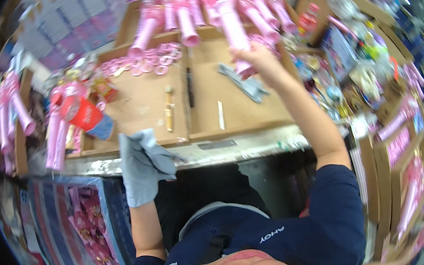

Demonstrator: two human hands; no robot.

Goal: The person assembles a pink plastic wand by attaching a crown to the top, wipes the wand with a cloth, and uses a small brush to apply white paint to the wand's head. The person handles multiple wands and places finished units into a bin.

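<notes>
My right hand [256,60] reaches to the far side of the bench. Its fingers are wrapped round the lower end of a pink tube-handled toy [231,25], whose wider clear-pink top lies among several similar toys [186,24]. My left hand [144,164], in a loose grey glove, hovers at the bench's near edge; its fingers look spread and nothing shows in them. A second grey glove [247,85] lies on the cardboard near my right hand. Pink rings [152,60] are heaped at the far left of the cardboard.
A red-labelled bottle [85,116] leans at the left. On the cardboard lie a wooden-handled brush [169,108], a white strip [221,115] and a dark rod [189,86]. A blue striped bag [102,193] of pink toys stands at lower left. Cardboard boxes [383,171] line the right.
</notes>
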